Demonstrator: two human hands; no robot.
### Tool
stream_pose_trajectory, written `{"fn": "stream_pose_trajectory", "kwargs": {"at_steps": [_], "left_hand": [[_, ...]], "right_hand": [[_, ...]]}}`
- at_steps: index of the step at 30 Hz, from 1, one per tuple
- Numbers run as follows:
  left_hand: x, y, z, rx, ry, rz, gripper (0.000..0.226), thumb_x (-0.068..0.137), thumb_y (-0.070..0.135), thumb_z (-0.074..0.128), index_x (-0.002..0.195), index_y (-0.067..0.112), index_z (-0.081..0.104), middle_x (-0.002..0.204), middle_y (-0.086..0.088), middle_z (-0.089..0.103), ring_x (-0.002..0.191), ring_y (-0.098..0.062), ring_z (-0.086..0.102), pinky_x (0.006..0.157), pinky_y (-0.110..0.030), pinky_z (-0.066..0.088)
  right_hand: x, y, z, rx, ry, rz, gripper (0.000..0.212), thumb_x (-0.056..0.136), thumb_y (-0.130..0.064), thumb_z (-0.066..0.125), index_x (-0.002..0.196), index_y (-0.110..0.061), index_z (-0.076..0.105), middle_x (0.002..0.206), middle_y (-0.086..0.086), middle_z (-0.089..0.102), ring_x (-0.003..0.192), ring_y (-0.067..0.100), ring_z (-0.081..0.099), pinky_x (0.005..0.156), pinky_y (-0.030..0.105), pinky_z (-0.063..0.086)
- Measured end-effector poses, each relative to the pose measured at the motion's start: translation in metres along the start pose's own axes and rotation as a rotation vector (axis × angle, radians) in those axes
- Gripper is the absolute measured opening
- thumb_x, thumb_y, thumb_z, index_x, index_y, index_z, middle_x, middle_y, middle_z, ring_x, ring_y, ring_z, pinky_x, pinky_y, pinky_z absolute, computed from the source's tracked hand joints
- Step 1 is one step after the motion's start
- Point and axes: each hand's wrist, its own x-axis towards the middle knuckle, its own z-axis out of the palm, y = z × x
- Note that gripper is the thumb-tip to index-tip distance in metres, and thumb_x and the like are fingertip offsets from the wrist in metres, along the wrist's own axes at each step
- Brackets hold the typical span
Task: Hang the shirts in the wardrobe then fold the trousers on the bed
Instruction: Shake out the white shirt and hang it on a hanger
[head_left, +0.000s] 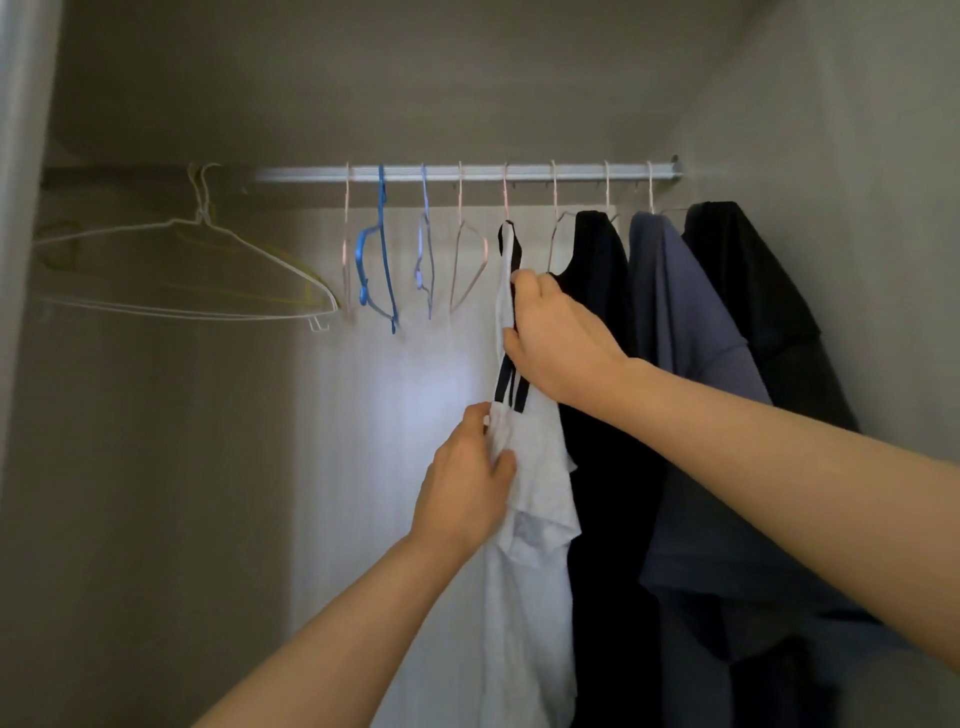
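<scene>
A white shirt (530, 597) with black shoulder stripes hangs from a pink hanger on the wardrobe rail (467, 173). My right hand (561, 338) grips its shoulder just below the collar. Lower down, my left hand (467, 478) pinches the sleeve fabric. To the right hang a black shirt (602, 364), a blue shirt (691, 415) and another dark shirt (753, 312), each on its own hanger. No trousers or bed are in view.
Several bare hangers hang left of the white shirt: pink ones (467, 260), a blue one (382, 260) and a pale blue one (425, 249). White and yellow wire hangers (197, 270) sit at the far left. Wardrobe walls close in on both sides.
</scene>
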Motion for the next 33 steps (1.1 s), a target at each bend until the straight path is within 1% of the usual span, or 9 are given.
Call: {"fn": "stream_pose_trajectory", "kwargs": {"at_steps": [4, 9, 12, 17, 19, 23, 26, 29, 33], "left_hand": [[-0.033, -0.001, -0.007, 0.056, -0.02, -0.026, 0.038, 0.096, 0.021, 0.052, 0.133, 0.022, 0.044, 0.112, 0.005, 0.06, 0.089, -0.018, 0.063, 0.082, -0.042, 0.054], [-0.065, 0.003, -0.021, 0.144, 0.008, -0.042, 0.027, 0.097, 0.03, 0.052, 0.123, 0.026, 0.049, 0.106, 0.01, 0.062, 0.078, -0.009, 0.062, 0.071, -0.031, 0.052], [-0.085, 0.01, -0.032, 0.239, 0.032, -0.049, 0.027, 0.098, 0.029, 0.05, 0.124, 0.024, 0.051, 0.104, 0.012, 0.062, 0.082, -0.01, 0.062, 0.074, -0.034, 0.053], [-0.136, 0.024, -0.043, 0.435, 0.079, -0.03, 0.025, 0.099, 0.026, 0.049, 0.123, 0.022, 0.054, 0.096, 0.014, 0.06, 0.083, -0.014, 0.061, 0.076, -0.036, 0.051], [-0.162, 0.029, -0.044, 0.521, 0.098, -0.013, 0.025, 0.099, 0.025, 0.05, 0.122, 0.02, 0.055, 0.095, 0.012, 0.063, 0.085, -0.018, 0.063, 0.074, -0.037, 0.052], [-0.221, 0.036, -0.041, 0.66, 0.131, -0.028, 0.023, 0.097, 0.02, 0.055, 0.119, 0.014, 0.061, 0.09, 0.003, 0.067, 0.083, -0.023, 0.064, 0.069, -0.033, 0.048], [-0.27, 0.04, -0.038, 0.751, 0.135, -0.047, 0.021, 0.094, 0.017, 0.058, 0.113, 0.011, 0.063, 0.084, 0.001, 0.066, 0.077, -0.027, 0.064, 0.065, -0.037, 0.052], [-0.324, 0.041, -0.035, 0.826, 0.1, -0.144, 0.019, 0.095, 0.019, 0.058, 0.113, 0.012, 0.063, 0.086, -0.001, 0.067, 0.077, -0.025, 0.063, 0.064, -0.041, 0.054], [-0.399, 0.052, -0.029, 0.911, 0.079, -0.291, 0.019, 0.097, 0.018, 0.058, 0.114, 0.013, 0.063, 0.087, -0.002, 0.068, 0.076, -0.023, 0.062, 0.063, -0.04, 0.055]], "right_hand": [[-0.04, -0.01, -0.002, -0.066, -0.029, -0.019, 0.045, 0.096, -0.024, 0.051, 0.134, -0.004, 0.036, 0.118, 0.013, 0.05, 0.101, 0.028, 0.055, 0.062, 0.033, 0.043], [-0.087, -0.023, -0.008, -0.091, -0.048, -0.028, 0.048, 0.097, -0.027, 0.048, 0.138, -0.006, 0.036, 0.123, 0.011, 0.049, 0.106, 0.026, 0.052, 0.064, 0.031, 0.045], [-0.116, -0.028, -0.013, -0.055, -0.013, -0.084, 0.047, 0.093, -0.028, 0.054, 0.133, -0.004, 0.045, 0.118, 0.012, 0.054, 0.101, 0.028, 0.054, 0.065, 0.034, 0.045], [-0.168, -0.04, -0.008, 0.094, 0.01, -0.149, 0.04, 0.089, -0.024, 0.061, 0.121, -0.001, 0.055, 0.106, 0.015, 0.061, 0.096, 0.033, 0.058, 0.076, 0.044, 0.051], [-0.192, -0.045, -0.005, 0.165, -0.008, -0.162, 0.04, 0.088, -0.024, 0.061, 0.121, -0.001, 0.056, 0.105, 0.014, 0.061, 0.097, 0.033, 0.058, 0.08, 0.045, 0.051], [-0.247, -0.056, 0.002, 0.304, -0.023, -0.183, 0.044, 0.084, -0.024, 0.063, 0.121, -0.002, 0.057, 0.104, 0.013, 0.063, 0.098, 0.033, 0.059, 0.083, 0.043, 0.05], [-0.29, -0.067, 0.005, 0.413, -0.074, -0.212, 0.044, 0.085, -0.026, 0.06, 0.123, -0.002, 0.056, 0.105, 0.013, 0.062, 0.1, 0.033, 0.058, 0.087, 0.043, 0.048], [-0.333, -0.081, 0.007, 0.531, -0.135, -0.241, 0.042, 0.085, -0.024, 0.06, 0.121, -0.002, 0.057, 0.103, 0.013, 0.063, 0.099, 0.033, 0.059, 0.087, 0.042, 0.048], [-0.39, -0.102, 0.006, 0.684, -0.226, -0.3, 0.039, 0.086, -0.021, 0.062, 0.119, -0.001, 0.057, 0.103, 0.014, 0.064, 0.098, 0.034, 0.06, 0.084, 0.042, 0.049]]}}
